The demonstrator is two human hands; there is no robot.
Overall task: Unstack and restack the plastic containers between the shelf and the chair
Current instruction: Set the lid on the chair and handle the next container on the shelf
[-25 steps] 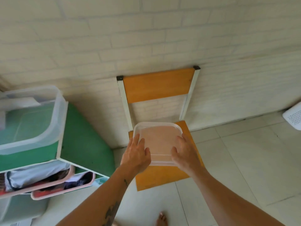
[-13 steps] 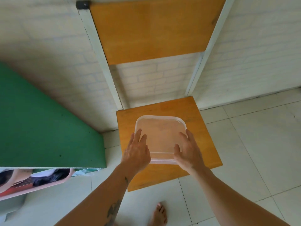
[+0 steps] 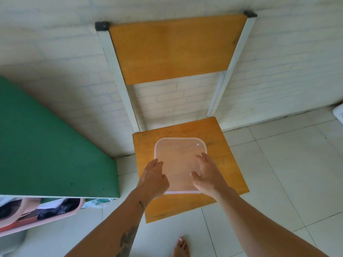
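Observation:
A clear, square plastic container (image 3: 178, 154) rests flat on the orange wooden seat of the chair (image 3: 224, 164). A double line shows along its near rim. My left hand (image 3: 154, 179) sits at the container's left near edge, fingers spread and loose. My right hand (image 3: 207, 173) hovers over its right near corner with the fingers apart and the thumb over the plastic. Neither hand closes around it. The green side panel of the shelf (image 3: 55, 145) stands to the left of the chair.
The chair back (image 3: 174, 47) leans against a white brick wall. Pink bins with dark clothes (image 3: 37, 216) sit low in the shelf at bottom left. A white perforated object (image 3: 338, 114) is at the right edge. My bare foot (image 3: 181, 247) is on the tiled floor.
The container went from held above the seat to resting on it. Both hands have loosened their grip and spread their fingers. The view has moved closer to the chair.

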